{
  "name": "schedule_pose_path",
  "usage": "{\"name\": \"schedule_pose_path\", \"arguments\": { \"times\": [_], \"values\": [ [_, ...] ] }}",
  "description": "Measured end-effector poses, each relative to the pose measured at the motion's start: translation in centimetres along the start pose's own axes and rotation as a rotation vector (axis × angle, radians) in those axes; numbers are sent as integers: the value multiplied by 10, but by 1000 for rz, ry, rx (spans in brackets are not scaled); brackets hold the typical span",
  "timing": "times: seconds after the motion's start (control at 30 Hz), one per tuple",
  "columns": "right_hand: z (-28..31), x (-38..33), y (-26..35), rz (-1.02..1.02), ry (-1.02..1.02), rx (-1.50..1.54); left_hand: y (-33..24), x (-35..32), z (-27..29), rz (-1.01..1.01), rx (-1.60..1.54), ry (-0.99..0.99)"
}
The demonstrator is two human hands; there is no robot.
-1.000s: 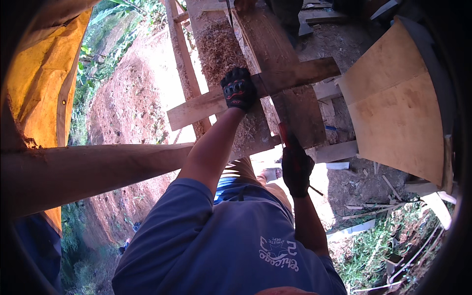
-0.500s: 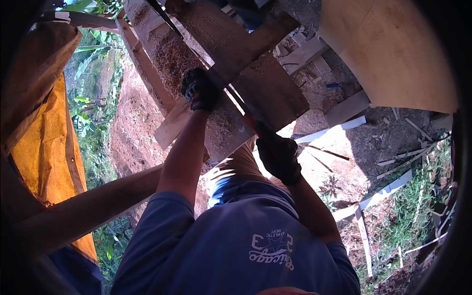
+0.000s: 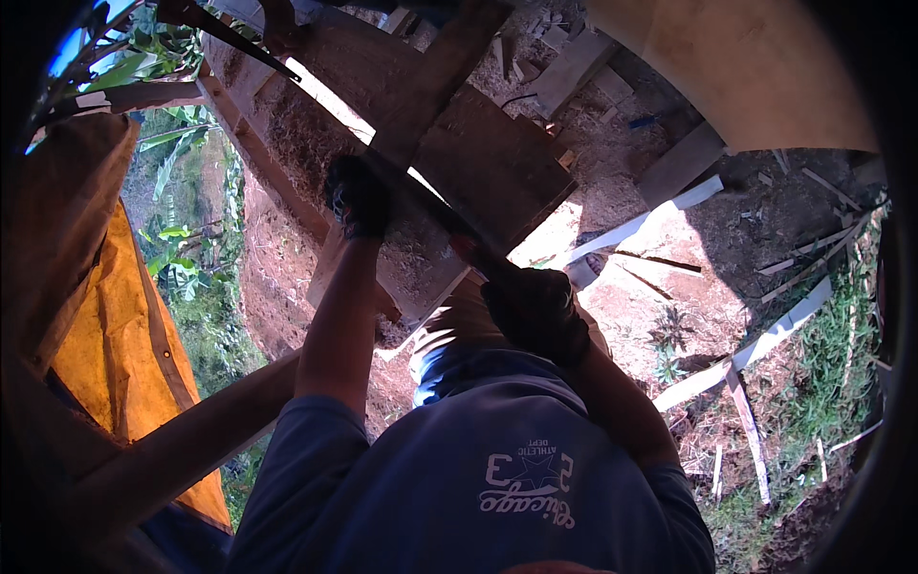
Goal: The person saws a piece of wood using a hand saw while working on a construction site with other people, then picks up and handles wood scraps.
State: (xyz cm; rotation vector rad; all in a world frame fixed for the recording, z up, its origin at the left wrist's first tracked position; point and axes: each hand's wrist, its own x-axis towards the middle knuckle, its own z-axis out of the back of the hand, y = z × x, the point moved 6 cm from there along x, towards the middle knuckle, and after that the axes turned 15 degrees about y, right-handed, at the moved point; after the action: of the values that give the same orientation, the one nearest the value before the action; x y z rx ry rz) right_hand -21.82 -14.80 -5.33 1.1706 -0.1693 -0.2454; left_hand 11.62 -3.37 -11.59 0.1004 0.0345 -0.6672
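My gloved right hand [image 3: 537,314] is closed round the handle end of a long, dark-bladed handsaw [image 3: 421,199], which shows red beside the glove. The blade slants up and left along the narrow gap beside a wooden plank [image 3: 430,251]; its far end is lost in shadow near a dark crosspiece [image 3: 430,81]. On that plank, left of the blade, rests my gloved left hand [image 3: 358,197], its fingers curled down at the wood and partly lost in shade. A wide dark board [image 3: 512,158] lies right of the gap.
Shavings [image 3: 296,134] cover the plank's far part. A long dark tapered piece [image 3: 244,43] points toward the gap. A pale sheet [image 3: 736,72] stands at upper right, a thick beam [image 3: 201,430] and orange tarp [image 3: 120,335] at left. Wood scraps [image 3: 679,165] litter the ground.
My right hand and the handsaw have drawn back toward my body along the gap. My left hand stays on the plank. The whole view has shifted a little.
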Motion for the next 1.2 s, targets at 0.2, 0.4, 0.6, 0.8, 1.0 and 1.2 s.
{"name": "schedule_pose_path", "arguments": {
  "times": [0.2, 0.4, 0.6, 0.8, 1.0, 1.2],
  "values": [
    [10, -93, -12, -219, 224, -175, 4, 10, -9, 19, 76, 119],
    [6, -66, 8, -70, 75, -116, -5, 7, 7, -64, 79, -5],
    [-3, -39, 23, -122, 166, -17, 8, 13, 3, -104, 46, -102],
    [-11, -22, 13, -48, 73, -5, -27, 9, 26, -196, 65, -79],
    [-23, 0, 7, 87, -74, 17, -9, 9, 14, -250, 131, -176],
    [-24, -53, 2, -143, 86, -475, -3, 25, 4, -217, 91, -85]
  ]
}}
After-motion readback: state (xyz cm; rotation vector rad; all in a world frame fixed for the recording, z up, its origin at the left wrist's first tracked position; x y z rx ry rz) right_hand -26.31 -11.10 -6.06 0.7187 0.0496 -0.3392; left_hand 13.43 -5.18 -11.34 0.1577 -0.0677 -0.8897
